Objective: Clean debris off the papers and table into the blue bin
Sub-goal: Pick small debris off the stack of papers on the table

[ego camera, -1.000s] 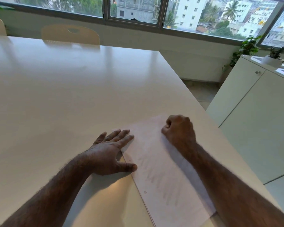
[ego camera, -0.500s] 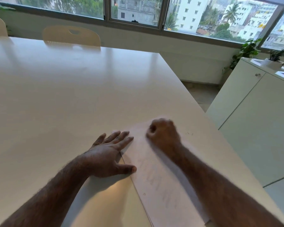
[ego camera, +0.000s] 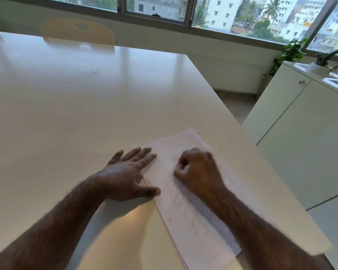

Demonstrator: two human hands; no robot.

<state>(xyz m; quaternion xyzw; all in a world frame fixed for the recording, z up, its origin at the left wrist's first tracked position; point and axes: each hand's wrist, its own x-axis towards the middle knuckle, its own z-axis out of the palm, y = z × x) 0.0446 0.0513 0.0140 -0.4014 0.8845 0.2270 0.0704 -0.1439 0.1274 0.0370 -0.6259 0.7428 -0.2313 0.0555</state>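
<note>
- My left hand (ego camera: 126, 177) lies flat with fingers spread wide, its fingertips and thumb pressing on the left edge of the papers (ego camera: 185, 195).
- The papers sit in a stack on the white table (ego camera: 76, 106), close to its right edge.
- My right hand (ego camera: 198, 170) rests on the papers as a curled fist; I cannot tell whether anything is inside it.
- Tiny dark specks of debris (ego camera: 223, 150) lie on the table just right of the papers' far corner.
- Right of the papers, beyond the table, stands a white cabinet (ego camera: 300, 137).

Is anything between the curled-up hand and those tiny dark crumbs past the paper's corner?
No. Only bare paper and table lie between the right hand and the crumbs. The blue bin isn't in view.
</note>
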